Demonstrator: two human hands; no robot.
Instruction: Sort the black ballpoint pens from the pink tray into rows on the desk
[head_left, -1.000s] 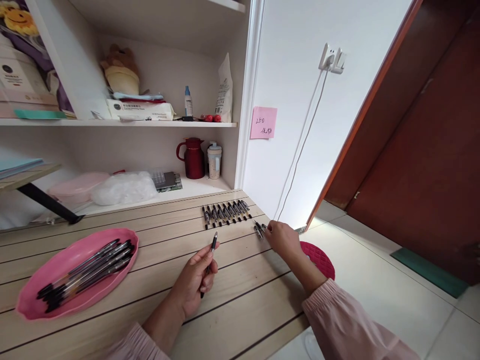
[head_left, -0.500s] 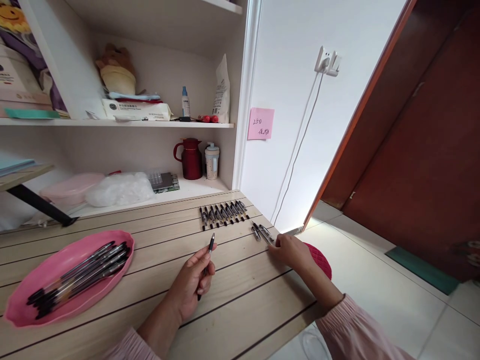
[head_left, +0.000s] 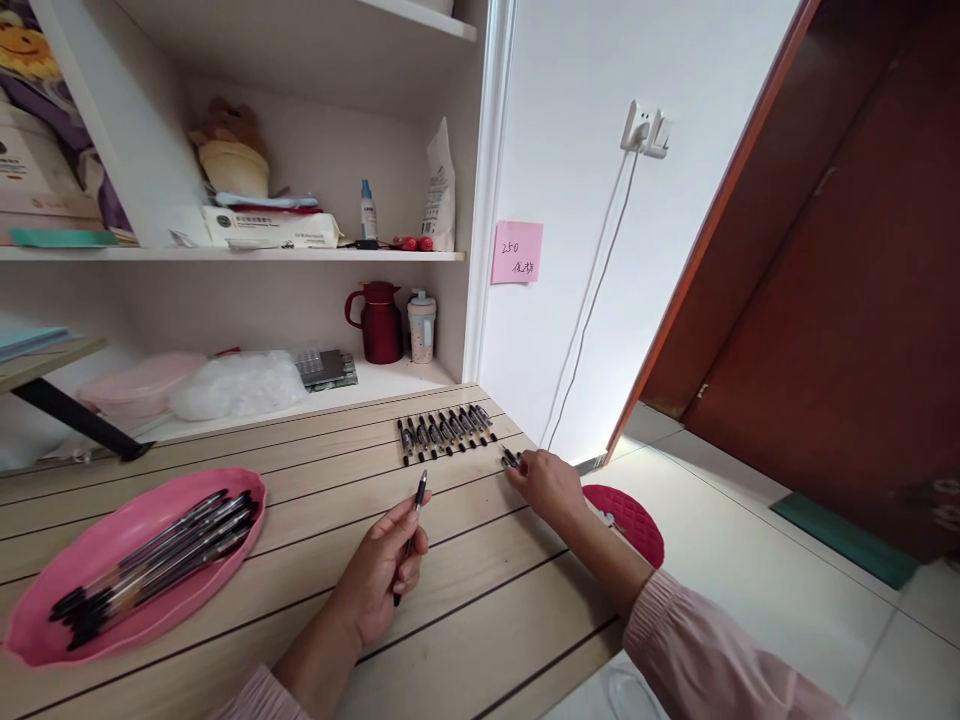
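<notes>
My left hand (head_left: 384, 565) is closed around a black pen (head_left: 420, 495), its silver-and-black tip end pointing up and away from me. At the table's right edge, my right hand (head_left: 551, 485) reaches down with its fingers drawn together over a few pens (head_left: 510, 458). Only the far ends of these show; the fingertips and the rest of the pens are hidden under the hand. Behind them lies a neat row of several black pens and short dark pieces (head_left: 446, 432). On the left, a pink scalloped tray (head_left: 247, 480) holds a bundle of several clear-barrelled pens (head_left: 165, 565).
A white shelf unit (head_left: 300, 255) stands behind the striped wooden table (head_left: 300, 640). On it are a red jug (head_left: 382, 325), a pale cup (head_left: 421, 330) and a plastic bag (head_left: 240, 385). A round red cushion (head_left: 634, 520) sits beyond the table's right edge.
My right hand has moved left and slightly away from me, now covering most of the pens at the right edge. My left hand keeps its pen nearly still.
</notes>
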